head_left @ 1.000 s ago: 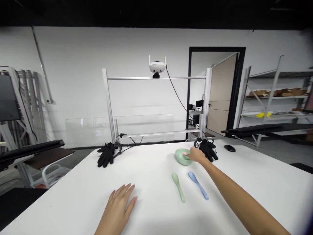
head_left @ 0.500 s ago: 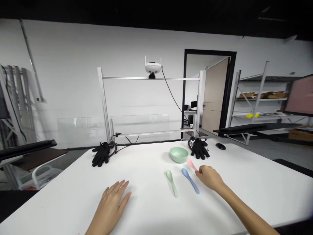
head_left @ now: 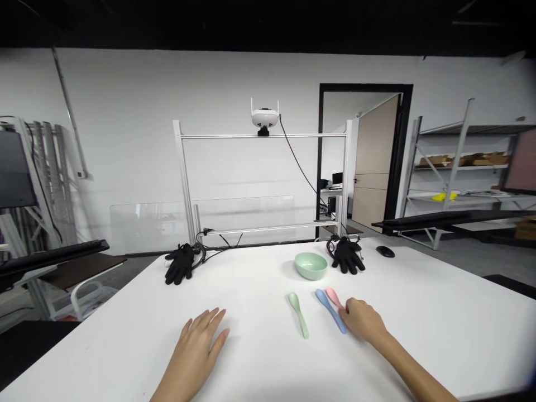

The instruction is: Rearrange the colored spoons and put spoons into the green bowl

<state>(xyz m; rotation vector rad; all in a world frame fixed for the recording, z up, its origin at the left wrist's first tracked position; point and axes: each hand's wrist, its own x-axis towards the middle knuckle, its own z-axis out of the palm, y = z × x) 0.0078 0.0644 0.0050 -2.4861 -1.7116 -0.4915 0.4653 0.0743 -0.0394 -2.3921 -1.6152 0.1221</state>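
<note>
My right hand (head_left: 363, 320) is closed on the handle of a pink spoon (head_left: 335, 297), whose bowl end points away from me. Close along its left side lies a blue spoon (head_left: 330, 310), and further left a pale green spoon (head_left: 298, 315) rests on the white table (head_left: 251, 346). Beyond the spoons stands a light green bowl (head_left: 310, 267); no contents show above its rim. My left hand (head_left: 196, 349) is at the near left with fingers spread, palm down, holding nothing.
Black gloves with cables lie at the back, one on the left (head_left: 180, 264) and one right of the bowl (head_left: 347, 255). A black computer mouse (head_left: 385, 252) sits at the far right. Behind the table rises a metal frame (head_left: 268, 135) carrying a white camera-like device (head_left: 265, 117).
My right hand has brought the pink spoon nearer to me, away from the bowl and down beside the blue spoon. My left hand stays spread. The whole view has shifted slightly.
</note>
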